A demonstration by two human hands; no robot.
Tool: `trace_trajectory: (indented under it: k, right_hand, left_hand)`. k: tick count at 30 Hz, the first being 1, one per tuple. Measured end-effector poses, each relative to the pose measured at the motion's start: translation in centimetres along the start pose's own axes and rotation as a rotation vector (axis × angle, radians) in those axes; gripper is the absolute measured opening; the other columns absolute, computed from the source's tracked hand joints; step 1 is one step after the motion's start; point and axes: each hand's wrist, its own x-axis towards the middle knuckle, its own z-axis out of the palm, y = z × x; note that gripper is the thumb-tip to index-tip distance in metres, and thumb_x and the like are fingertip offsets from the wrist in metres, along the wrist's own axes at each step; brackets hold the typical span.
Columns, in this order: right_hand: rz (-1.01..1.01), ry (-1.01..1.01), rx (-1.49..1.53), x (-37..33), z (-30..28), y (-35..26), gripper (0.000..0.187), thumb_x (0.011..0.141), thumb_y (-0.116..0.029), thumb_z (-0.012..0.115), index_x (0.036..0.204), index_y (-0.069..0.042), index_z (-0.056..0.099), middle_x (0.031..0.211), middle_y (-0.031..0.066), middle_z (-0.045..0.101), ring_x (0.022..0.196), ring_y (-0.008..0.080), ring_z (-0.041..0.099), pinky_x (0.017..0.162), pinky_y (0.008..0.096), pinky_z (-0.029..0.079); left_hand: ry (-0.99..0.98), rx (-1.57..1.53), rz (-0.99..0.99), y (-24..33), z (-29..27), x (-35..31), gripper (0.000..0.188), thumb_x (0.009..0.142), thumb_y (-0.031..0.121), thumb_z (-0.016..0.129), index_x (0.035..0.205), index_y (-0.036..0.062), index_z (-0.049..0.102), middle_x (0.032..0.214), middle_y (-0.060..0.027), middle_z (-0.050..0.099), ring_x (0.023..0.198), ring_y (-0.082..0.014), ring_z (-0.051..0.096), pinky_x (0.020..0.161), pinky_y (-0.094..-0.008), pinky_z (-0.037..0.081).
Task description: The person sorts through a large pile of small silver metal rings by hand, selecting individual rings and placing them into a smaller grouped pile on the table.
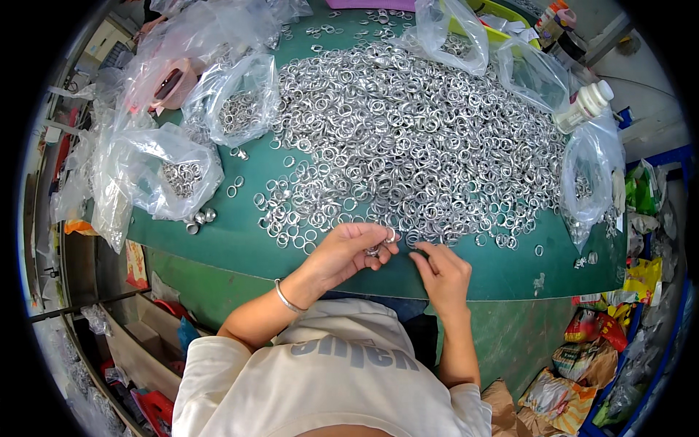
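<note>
Many silvery rings (415,131), shiny, round, hollow, heaped on green tabletop (226,237)

Hundreds of shiny silver rings (408,131) lie heaped at mixed angles across the middle of the bench (237,237), thinning to looser ones at the near left. One ring (391,235) is pinched in the left hand (337,256), more tucked within its fingers.

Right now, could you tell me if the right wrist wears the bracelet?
No, the silver bracelet circles the wrist of the left hand.
</note>
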Motion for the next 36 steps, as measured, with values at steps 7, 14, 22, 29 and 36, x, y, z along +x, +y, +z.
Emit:
trace_trajectory:
  k: [7,14,22,29,36]
  right_hand:
    - [0.04,0.055,0.019,-0.2,0.7,0.3,0.007,0.078,-0.006,0.067,0.083,-0.005,0.063,0.066,0.0046,0.056,0.051,0.0197,0.053,0.046,0.0303,0.041]
    - [0.587,0.216,1.388,0.3,-2.0,-0.4,0.025,0.091,-0.013,0.053,0.069,-0.006,0.045,0.067,0.0024,0.045,0.049,0.0074,0.037,0.04,0.021,0.026]
    - [0.235,0.22,0.223,0.6,-0.6,0.6,0.017,0.082,-0.013,0.066,0.096,-0.004,0.064,0.063,0.0046,0.053,0.045,0.0167,0.048,0.043,0.0285,0.036]
    - [0.15,0.234,-0.109,0.8,-0.5,1.2,0.011,0.075,-0.01,0.071,0.082,-0.004,0.065,0.065,0.008,0.055,0.048,0.0235,0.051,0.046,0.0344,0.04]
    - [0.397,0.32,-0.179,0.2,-2.7,3.1,0.01,0.078,-0.008,0.069,0.083,-0.001,0.063,0.06,0.0058,0.049,0.046,0.0141,0.04,0.044,0.0306,0.033]
  left_hand:
    - [-0.004,-0.045,-0.005,0.0,0.3,-0.1,0.023,0.095,0.019,0.05,0.097,0.0,0.063,0.086,-0.0114,0.064,0.068,-0.0131,0.058,0.056,-0.0223,0.047]
    - [0.199,0.693,0.393,-1.8,0.3,0.1,0.015,0.091,0.015,0.056,0.09,0.0022,0.064,0.064,-0.0022,0.052,0.051,-0.0096,0.043,0.044,-0.0237,0.035]
    - [0.345,1.473,0.68,-1.6,2.4,1.1,0.026,0.077,0.013,0.069,0.101,0.0085,0.061,0.069,-0.008,0.057,0.052,-0.0225,0.054,0.048,-0.034,0.043]
    - [0.343,1.603,0.715,-1.7,2.2,2.7,0.022,0.076,0.013,0.068,0.096,0.0096,0.059,0.08,-0.0093,0.062,0.057,-0.0288,0.058,0.05,-0.0383,0.045]
    - [0.425,1.638,0.712,-1.3,1.4,1.8,0.018,0.076,0.008,0.065,0.094,0.0098,0.06,0.078,-0.0077,0.061,0.057,-0.0288,0.058,0.05,-0.0375,0.045]
